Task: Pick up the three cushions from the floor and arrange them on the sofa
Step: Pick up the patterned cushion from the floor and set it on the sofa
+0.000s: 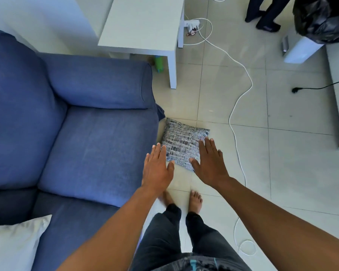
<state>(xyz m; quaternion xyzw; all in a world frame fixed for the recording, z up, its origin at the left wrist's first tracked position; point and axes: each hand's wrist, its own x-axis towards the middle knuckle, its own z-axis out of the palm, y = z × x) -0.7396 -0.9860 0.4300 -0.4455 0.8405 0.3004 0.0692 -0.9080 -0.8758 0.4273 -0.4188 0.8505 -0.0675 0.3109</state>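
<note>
A patterned black-and-white cushion (182,140) lies flat on the tiled floor, right beside the front corner of the blue sofa (82,133). Both my hands hover above its near edge with fingers spread and palms down. My left hand (158,168) is over the cushion's left corner, next to the sofa seat. My right hand (208,162) covers the cushion's right side. Neither hand holds anything. A white cushion (14,243) rests on the sofa seat at the bottom left. No other cushion is in view.
A white side table (145,26) stands behind the sofa arm, with a green bottle (158,64) under it. A white cable (237,106) snakes over the floor right of the cushion. A power strip (192,23), another person's legs (264,10) and a black bag (321,18) are farther back.
</note>
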